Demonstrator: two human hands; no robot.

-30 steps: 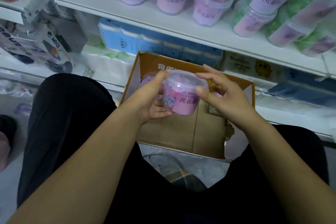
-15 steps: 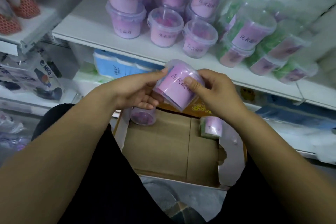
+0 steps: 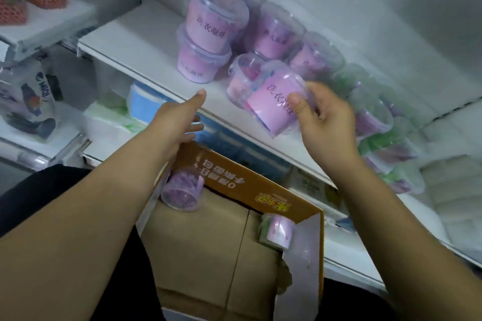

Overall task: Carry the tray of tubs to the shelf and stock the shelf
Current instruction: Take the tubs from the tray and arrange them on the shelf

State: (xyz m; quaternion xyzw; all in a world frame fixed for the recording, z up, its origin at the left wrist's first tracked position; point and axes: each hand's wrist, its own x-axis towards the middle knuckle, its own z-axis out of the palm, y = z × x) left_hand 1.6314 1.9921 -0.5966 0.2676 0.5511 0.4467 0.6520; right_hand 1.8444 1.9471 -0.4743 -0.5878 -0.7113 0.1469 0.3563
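**Step in hand:** stocking. The tray (image 3: 260, 190), a cardboard box, sits at lower centre of the frame. It is below the shelf (image 3: 146, 41), which runs from centre left to the right edge.

**Right hand** (image 3: 320, 117): grips one pink tub (image 3: 276, 101) at centre right, thumb across the label, fingers curled behind. The tub is tilted, lid end toward the upper left. It is held above the shelf front, just before a standing tub (image 3: 241, 78). Whether the two touch cannot be told.

**Left hand** (image 3: 180, 122): centre frame, well apart from the right hand. Fingers are extended and the thumb is up. It holds nothing.

**On the shelf:** a two-high stack (image 3: 206, 41) at upper centre, and green tubs (image 3: 375, 122) to the right, blurred.

**In the tray:** a purple tub (image 3: 181, 190) lies on its side in the far left corner. A green tub (image 3: 277, 229) lies on its side near the right wall.

**Next move (judged):** turn the held tub upright with the label outward. Set it on bare shelf near the stack, or on top of the standing tub. Keep it clear of its neighbours, since a knock could topple the stack. Two tubs in the tray then await collection.
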